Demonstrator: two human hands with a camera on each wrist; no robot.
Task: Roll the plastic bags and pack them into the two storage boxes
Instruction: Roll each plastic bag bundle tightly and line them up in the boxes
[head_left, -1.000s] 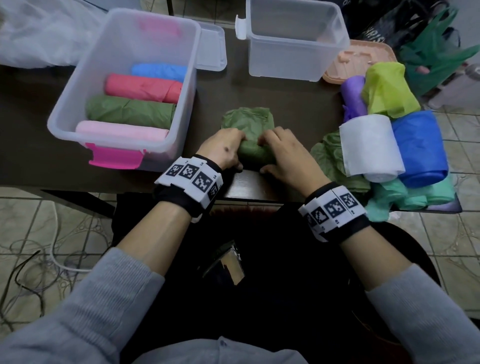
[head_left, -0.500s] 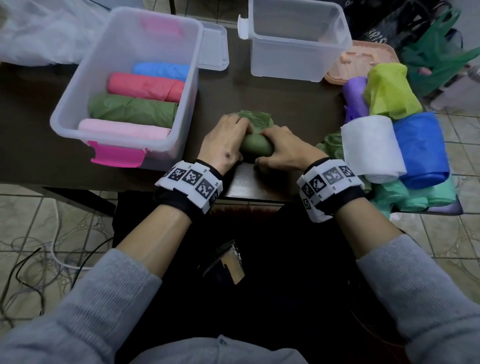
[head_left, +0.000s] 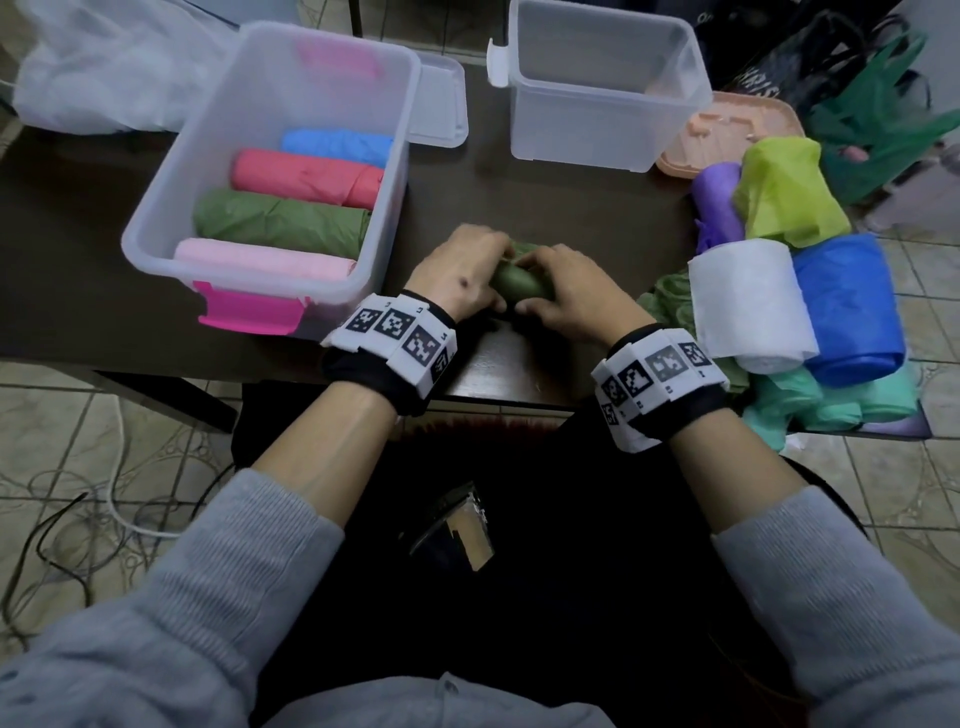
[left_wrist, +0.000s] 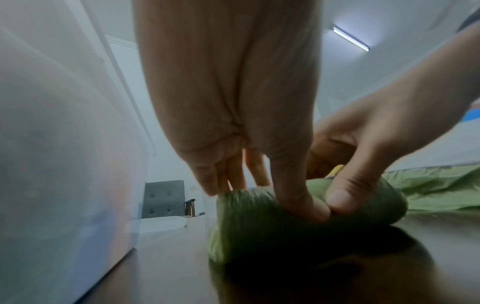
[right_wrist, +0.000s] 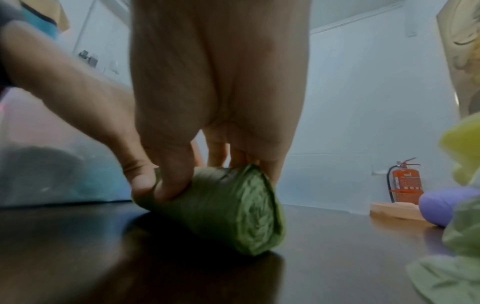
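An olive-green bag roll (head_left: 519, 283) lies on the dark table (head_left: 78, 291) near its front edge. My left hand (head_left: 462, 275) grips its left part, thumb under and fingers over, and my right hand (head_left: 571, 296) grips its right part. The right wrist view shows the roll (right_wrist: 233, 207) with its spiralled end facing the camera. In the left wrist view the roll (left_wrist: 259, 222) is blurred under my fingers. The left storage box (head_left: 171, 208) holds pink, green, red and blue rolls. The far storage box (head_left: 602, 135) holds nothing I can see.
A heap of bags lies at the table's right end: white (head_left: 748, 306), blue (head_left: 847, 306), yellow-green (head_left: 784, 192), purple (head_left: 717, 208), mint (head_left: 831, 405). A peach lid (head_left: 727, 124) and a clear lid (head_left: 441, 104) lie behind. A translucent bag (head_left: 104, 78) sits far left.
The flat green tail that lay ahead of my hands has been wound in. Both hands have moved forward over the bag, which is now a compact roll.
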